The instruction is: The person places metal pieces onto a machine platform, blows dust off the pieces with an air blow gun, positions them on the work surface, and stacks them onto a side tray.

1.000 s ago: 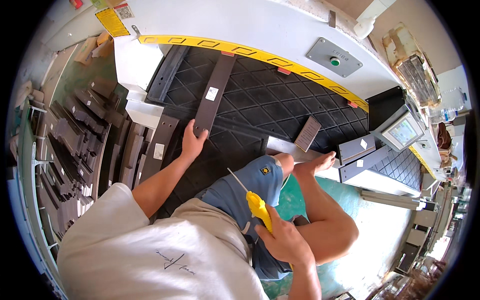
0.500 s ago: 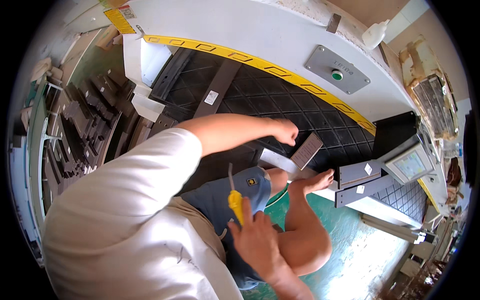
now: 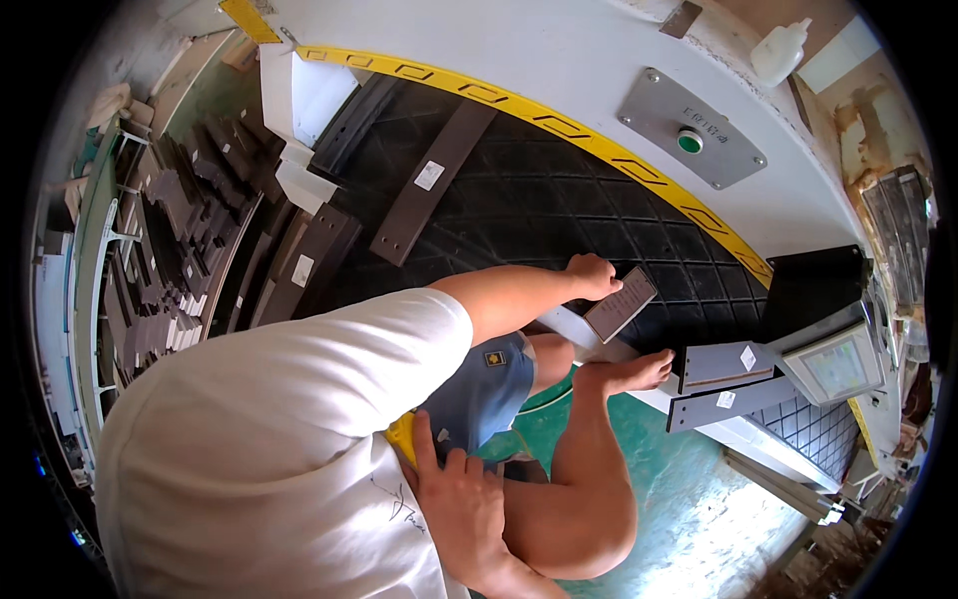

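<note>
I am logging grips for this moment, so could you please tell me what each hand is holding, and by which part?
The left hand grips the small dark flat plate by its upper-left end. The right hand holds a yellow tool, mostly hidden.

Your left hand (image 3: 591,275) has left the long strip (image 3: 435,183) and reached across to the small slat (image 3: 620,304); your right hand (image 3: 459,499) dropped lower.

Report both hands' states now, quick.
Left hand: reached across onto the small dark plate on the black mat, fingers curled at its edge; a firm grip cannot be told.
Right hand: closed around a yellow tool.
</note>
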The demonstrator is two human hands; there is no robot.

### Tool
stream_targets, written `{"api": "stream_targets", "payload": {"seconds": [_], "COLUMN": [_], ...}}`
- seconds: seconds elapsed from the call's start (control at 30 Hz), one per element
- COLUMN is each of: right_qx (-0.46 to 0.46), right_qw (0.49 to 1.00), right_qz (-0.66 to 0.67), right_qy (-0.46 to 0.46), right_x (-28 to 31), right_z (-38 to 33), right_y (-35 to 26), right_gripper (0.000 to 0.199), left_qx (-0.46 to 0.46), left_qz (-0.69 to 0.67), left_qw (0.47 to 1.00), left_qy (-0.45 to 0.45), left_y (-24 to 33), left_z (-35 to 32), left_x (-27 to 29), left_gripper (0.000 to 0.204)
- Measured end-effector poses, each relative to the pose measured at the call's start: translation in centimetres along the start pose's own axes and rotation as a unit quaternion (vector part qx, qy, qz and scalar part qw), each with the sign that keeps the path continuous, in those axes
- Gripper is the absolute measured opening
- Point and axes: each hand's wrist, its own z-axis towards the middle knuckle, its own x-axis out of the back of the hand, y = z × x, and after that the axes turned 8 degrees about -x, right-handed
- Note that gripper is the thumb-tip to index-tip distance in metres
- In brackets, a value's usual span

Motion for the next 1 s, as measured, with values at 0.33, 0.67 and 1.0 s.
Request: {"api": "stream_targets", "payload": {"seconds": [0.33,0.67,1.0], "right_qx": [-0.010,-0.049,-0.041], "right_qw": [0.998,0.996,0.997], "right_qz": [0.030,0.051,0.051], "right_qy": [0.058,-0.055,-0.045], "right_x": [-0.5,0.5,0.4], "right_z": [0.1,0.3,0.3], "right_y": [-0.3,-0.9,-0.5], "right_gripper": [0.057,0.064,0.065], "left_qx": [-0.119,-0.044,-0.090], "left_qz": [0.038,-0.017,0.020], "left_qw": [0.991,0.999,0.994], "left_qy": [-0.043,0.013,-0.060], "left_y": [-0.8,-1.9,-1.2], "left_z": [-1.0,0.2,-0.6], "left_x": [-0.3,-1.3,-0.3], "left_gripper": [0.042,0.044,0.037]}}
